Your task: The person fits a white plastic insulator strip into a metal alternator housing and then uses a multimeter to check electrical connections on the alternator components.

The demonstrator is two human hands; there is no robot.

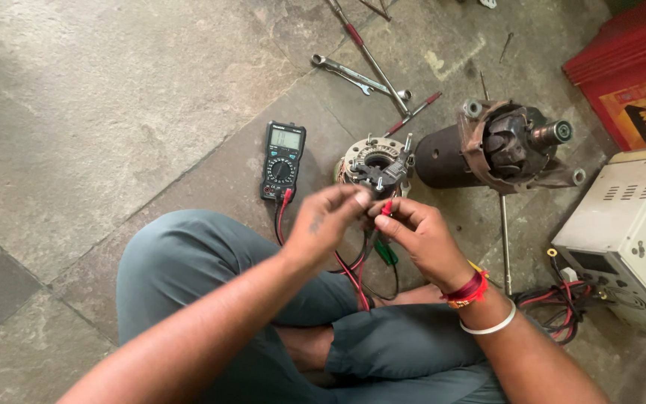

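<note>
Left hand (328, 217) fingertips pinch the black probe; right hand (420, 236) pinches the red probe (386, 209), tips meeting just below the round rectifier plate (374, 168). Leads run to the multimeter (283, 160), left of the fingers. Starter motor (491, 146) lies to the right. Judged step: probing for continuity; the next contact needs steady tips on terminals.

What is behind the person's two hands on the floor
Behind the left hand and right hand sits a round metal motor end plate with studs. Its top half shows; the hands cover its lower edge, so what it rests on is hidden.
</note>
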